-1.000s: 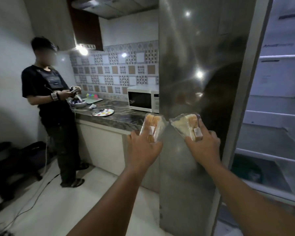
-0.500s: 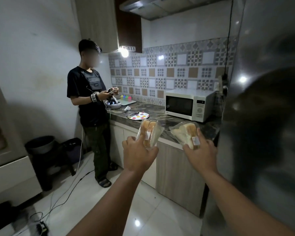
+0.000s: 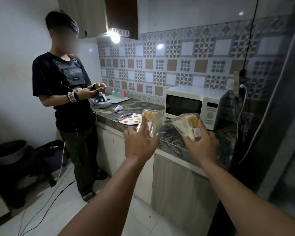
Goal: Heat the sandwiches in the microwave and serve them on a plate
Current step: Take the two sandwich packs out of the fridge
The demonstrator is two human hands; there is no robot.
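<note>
- Carrying one wrapped sandwich in each hand: the left hand [image 3: 140,143] is closing its grip around the left sandwich [image 3: 151,124], held nearly upright, and the right hand [image 3: 202,144] is pinching the right sandwich [image 3: 187,124], tilted with its label facing up.
- Holding both packs above the front edge of the counter [image 3: 169,138], just in front of the microwave [image 3: 194,106], whose door is looking shut.
- Judging the step in hand: one pack is needing to go down on the counter first, since both hands are occupied and the door is wanting a free hand.
- Advising light pressure, as the thin film wrap is likely crushing the soft bread easily.
- Offering open room: the dark strip of counter between the spotted plate [image 3: 130,119] and the microwave is lying bare, a fair set-down spot.
- Watching the edges: the fridge [image 3: 279,116] is crowding the right side, and a cable [image 3: 240,116] is hanging beside the microwave.
- Standing at the counter's left end, another person [image 3: 66,99] is leaving the near stretch free.
</note>
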